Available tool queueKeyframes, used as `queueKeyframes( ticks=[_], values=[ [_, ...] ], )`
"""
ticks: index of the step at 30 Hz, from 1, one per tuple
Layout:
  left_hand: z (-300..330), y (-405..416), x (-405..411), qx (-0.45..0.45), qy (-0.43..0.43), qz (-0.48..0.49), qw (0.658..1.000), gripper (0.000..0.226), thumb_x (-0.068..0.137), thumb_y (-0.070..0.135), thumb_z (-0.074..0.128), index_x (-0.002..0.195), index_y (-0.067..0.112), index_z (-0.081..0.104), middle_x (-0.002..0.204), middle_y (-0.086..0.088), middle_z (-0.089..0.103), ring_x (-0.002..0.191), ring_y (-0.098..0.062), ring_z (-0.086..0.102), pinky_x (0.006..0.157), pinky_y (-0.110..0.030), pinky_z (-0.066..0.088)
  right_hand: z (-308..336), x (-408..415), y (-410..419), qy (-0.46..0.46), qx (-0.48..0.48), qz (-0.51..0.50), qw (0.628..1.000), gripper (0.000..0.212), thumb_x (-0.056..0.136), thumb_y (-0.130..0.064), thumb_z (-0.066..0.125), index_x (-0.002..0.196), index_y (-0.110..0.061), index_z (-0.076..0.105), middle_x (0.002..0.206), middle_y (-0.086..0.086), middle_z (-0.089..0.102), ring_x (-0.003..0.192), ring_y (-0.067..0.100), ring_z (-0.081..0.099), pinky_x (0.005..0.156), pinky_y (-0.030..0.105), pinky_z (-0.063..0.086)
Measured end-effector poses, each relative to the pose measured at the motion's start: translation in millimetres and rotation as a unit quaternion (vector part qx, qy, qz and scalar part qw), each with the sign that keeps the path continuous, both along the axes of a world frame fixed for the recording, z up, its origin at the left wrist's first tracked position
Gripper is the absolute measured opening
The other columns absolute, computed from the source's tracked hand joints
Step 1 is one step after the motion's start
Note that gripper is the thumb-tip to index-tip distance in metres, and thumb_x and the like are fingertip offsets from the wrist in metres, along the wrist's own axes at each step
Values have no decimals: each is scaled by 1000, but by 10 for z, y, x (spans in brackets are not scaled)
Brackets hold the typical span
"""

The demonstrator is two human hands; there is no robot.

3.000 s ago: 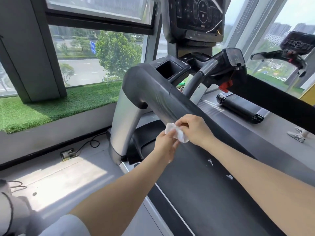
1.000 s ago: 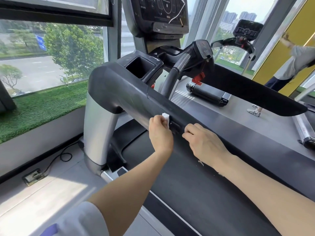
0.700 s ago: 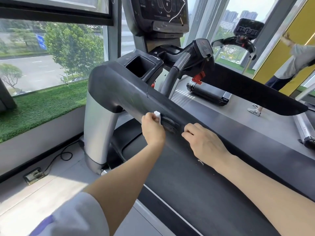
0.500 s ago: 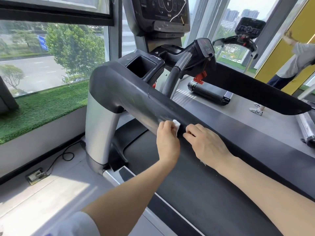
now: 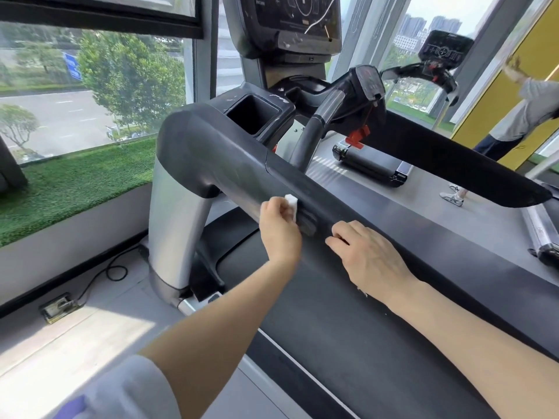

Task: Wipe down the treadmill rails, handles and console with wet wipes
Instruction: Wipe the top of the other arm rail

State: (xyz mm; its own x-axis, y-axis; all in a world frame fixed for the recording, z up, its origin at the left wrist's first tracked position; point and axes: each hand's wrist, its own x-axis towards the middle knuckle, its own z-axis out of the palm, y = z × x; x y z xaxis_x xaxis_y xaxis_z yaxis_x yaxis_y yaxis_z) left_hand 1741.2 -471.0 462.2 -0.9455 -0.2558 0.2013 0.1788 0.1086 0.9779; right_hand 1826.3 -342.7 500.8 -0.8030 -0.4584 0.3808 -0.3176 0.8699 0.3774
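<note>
Wipe on the rail
Left hand (image 5: 279, 229) fingers curl round a white wipe (image 5: 292, 202), pressing it to the rail (image 5: 242, 173); right hand (image 5: 367, 257) fingers rest loose on the rail

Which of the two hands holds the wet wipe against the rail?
The left hand pinches the white wet wipe against the left side rail. The right hand only rests on that rail, holding nothing.
</note>
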Motion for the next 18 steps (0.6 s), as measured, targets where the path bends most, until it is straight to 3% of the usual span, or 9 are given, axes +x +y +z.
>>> queueKeyframes(
  ticks=[3,8,14,18],
  values=[
    [19,-98,-200,25,-49,41,998,17,98,17,48,83,9,52,88,4,46,77,-18,48,62,-16,29,-15,-14,-2,-5,-4,-5,1000,35,49,13,71,77,-8,67,85,4,57,68,23,53,54,28,48],
    [-191,114,285,-14,65,-57,996,16,93,8,56,79,15,53,81,9,46,76,-14,52,65,-16,40,-50,-42,-2,-2,4,-3,1000,30,54,10,69,79,-8,68,84,4,57,69,23,51,57,31,48],
    [-114,-104,-148,72,-67,48,994,18,98,21,50,82,12,52,86,3,49,73,-12,48,60,-3,33,-39,-17,-8,-3,13,-1,1000,33,54,10,71,81,-8,68,88,4,60,71,24,54,58,30,49],
    [-260,148,354,75,-32,-25,996,13,94,9,54,81,13,53,84,6,49,69,-4,49,63,-7,35,-49,-21,-20,-3,17,-1,1000,31,53,10,69,79,-8,67,85,4,59,69,24,53,56,29,47]
  ],
)
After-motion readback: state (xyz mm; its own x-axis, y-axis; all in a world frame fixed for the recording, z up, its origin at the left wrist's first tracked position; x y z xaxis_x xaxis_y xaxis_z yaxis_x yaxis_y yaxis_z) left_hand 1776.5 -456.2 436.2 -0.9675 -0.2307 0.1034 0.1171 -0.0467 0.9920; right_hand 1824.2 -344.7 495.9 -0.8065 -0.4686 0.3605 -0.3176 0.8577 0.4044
